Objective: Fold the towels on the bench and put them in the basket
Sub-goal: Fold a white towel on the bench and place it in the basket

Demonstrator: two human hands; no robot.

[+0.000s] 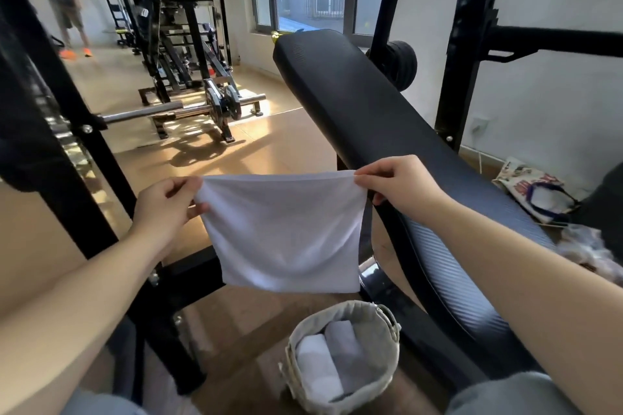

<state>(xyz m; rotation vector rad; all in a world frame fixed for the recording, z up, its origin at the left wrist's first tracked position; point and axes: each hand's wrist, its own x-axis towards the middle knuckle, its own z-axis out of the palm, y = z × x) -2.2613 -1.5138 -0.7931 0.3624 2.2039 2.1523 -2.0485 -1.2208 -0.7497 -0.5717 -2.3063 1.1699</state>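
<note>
Basket [375, 327] at 6 o'clock held two rolled towels [317, 364]. Left hand [165, 209] and right hand [401, 185] each pinched a top corner of the white towel [283, 232], hanging mid-fold. Next move likely brings the corners together.

The thin white cloth towel [286, 229] I'm holding looks soft and matt, kinda fine-woven. The long black padded bench [354, 104] has a slightly shiny, ribbed vinyl-looking skin. The round grey fabric basket [377, 320] looks coarse and matt. The tan floor tiles [269, 145] are smooth and glossy.

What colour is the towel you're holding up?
White. The towel, held up by both hands, shows best in the head view.
</note>
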